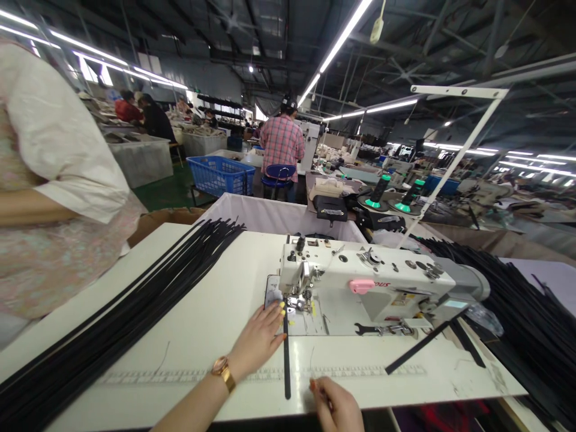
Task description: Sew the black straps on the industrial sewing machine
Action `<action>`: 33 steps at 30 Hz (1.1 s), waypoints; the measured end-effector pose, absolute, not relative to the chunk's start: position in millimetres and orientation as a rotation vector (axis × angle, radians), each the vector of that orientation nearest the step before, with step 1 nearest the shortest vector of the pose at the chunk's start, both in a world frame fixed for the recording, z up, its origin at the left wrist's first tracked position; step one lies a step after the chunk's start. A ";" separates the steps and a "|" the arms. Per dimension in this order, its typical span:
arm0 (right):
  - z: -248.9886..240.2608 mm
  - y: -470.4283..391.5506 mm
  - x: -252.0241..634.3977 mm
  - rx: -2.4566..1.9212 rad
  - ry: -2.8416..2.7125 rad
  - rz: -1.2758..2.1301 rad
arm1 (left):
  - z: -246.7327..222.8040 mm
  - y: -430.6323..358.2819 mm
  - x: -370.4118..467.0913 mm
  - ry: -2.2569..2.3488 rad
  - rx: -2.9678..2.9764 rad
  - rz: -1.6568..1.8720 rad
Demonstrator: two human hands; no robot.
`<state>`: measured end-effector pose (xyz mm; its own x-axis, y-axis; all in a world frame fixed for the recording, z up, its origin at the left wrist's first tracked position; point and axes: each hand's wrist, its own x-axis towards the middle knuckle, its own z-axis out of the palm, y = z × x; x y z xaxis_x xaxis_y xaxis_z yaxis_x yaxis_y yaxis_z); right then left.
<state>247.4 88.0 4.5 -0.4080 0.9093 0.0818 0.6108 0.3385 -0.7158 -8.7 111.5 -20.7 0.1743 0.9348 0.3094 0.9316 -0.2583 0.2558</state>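
Blue mesh basket (220, 174) far left of centre, contents not visible from here. Grey-white tubs (141, 157) further left, filled with pale goods too small to make out. White fabric bin (279, 217) just behind the table, inside hidden by its wall.

White table (202, 312) carrying a white sewing machine (369, 285) right of centre, a printed ruler strip (180, 376) along the near edge. Long sheaf of black straps (126, 312) running diagonally across the left side; a second pile of black straps (531, 318) spilling off the right.

One narrow black strap (287, 354) lying straight from the presser foot (297, 302) toward the near edge. Left hand (258, 339) flat on the table, fingers extended, fingertips pressed against the strap just short of the foot — gripping nothing, a gold watch (222, 369) on the wrist. Right hand (335, 405) at the near edge, just right of the strap's near end, fingers curled; cannot tell whether anything is pinched.

Big factory hall — tube lights overhead, a person in a pale floral top (49, 180) close on the left, another in a plaid shirt (282, 144) seated far off.
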 end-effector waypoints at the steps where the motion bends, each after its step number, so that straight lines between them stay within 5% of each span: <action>1: -1.2 97.4 249.1 -1.298 -2.142 0.708 | -20.5 111.4 -8.6 1.908 2.400 0.649; 6: -19.9 123.7 254.2 -1.283 -2.174 0.403 | -20.4 110.8 -8.6 1.915 2.381 0.666; 33: -30.0 125.5 257.1 -1.253 -2.272 0.349 | -19.9 114.4 -7.4 1.933 2.353 0.701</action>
